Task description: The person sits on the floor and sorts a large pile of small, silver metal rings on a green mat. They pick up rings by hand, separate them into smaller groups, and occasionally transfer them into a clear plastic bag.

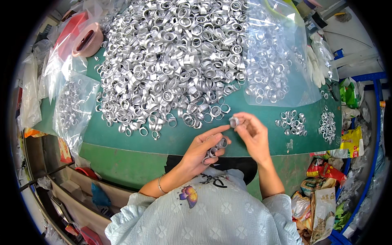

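My left hand point(197, 149) is closed around several silver metal rings point(212, 152), held in the curled fingers with the index finger stretched out. Beside it, my right hand point(255, 138) pinches a single silver ring point(234, 122) between thumb and fingertips, close to the tip of the left index finger. Both hands are over the near edge of the green table point(110, 142). Just beyond them spreads a large heap of similar silver rings point(171, 61), many with a flat top. The palm side of the right hand is partly hidden.
A clear bag of rings point(267, 61) adjoins the heap; another bag point(70, 107) lies at left. Two small ring groups, one nearer point(291, 122) and one farther right point(327, 126), are on the table. A pink basket point(93, 45) stands far left. Packets point(322, 171) fill blue shelving at right.
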{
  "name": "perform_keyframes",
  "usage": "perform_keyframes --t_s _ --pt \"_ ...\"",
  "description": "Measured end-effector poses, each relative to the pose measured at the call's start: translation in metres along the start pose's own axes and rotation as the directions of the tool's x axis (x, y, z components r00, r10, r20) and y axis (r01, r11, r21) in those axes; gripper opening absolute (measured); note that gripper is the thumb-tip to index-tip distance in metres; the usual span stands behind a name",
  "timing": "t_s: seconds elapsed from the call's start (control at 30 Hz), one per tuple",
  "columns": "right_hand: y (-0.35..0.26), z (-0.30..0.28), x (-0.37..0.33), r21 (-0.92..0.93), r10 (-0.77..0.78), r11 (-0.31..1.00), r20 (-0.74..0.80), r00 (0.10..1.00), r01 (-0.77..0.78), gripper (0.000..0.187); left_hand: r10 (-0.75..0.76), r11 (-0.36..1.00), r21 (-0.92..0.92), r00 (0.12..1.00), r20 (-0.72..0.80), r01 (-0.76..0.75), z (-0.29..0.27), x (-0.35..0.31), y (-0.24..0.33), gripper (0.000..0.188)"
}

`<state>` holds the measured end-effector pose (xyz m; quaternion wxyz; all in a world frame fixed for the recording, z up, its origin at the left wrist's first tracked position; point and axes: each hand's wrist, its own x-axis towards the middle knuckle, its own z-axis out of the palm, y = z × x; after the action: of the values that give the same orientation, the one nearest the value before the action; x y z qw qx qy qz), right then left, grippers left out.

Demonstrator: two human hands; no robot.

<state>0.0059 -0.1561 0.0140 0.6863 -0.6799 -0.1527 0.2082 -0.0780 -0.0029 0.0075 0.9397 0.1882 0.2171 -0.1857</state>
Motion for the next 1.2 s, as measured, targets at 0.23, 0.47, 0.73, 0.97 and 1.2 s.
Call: perform_keyframes --t_s 0.23,0.47,0.73,0.97,1.2 --pt "0.007 0.009 -0.025 0.036 -0.089 0.995 0.021 0.996 0.088 0.030 0.087 0.983 0.162 0.996 -0.028 -0.082 0.002 0.003 -0.004 0.029" --pt "0.002 0.014 -0.030 -0.023 -0.151 0.988 -0.138 0.979 0.150 0.023 0.154 0.957 0.253 0.987 -0.036 -0.140 0.009 -0.001 -0.006 0.022" --pt "0.001 0.015 -0.031 0.092 -0.088 0.990 -0.214 0.973 0.110 0.019 0.242 0.875 0.441 0.969 -0.044 -0.199 0.013 -0.004 -0.007 0.021" --pt "0.009 0.017 -0.031 0.253 0.005 0.967 -0.162 0.987 0.037 0.018 0.366 0.764 0.574 0.930 -0.012 -0.293 0.014 -0.001 -0.008 0.015" --pt "0.001 -0.066 -0.035 -0.320 -0.152 0.947 -0.448 0.881 0.001 0.016 0.350 0.860 0.437 0.928 -0.126 -0.265 0.009 0.001 -0.008 0.011"
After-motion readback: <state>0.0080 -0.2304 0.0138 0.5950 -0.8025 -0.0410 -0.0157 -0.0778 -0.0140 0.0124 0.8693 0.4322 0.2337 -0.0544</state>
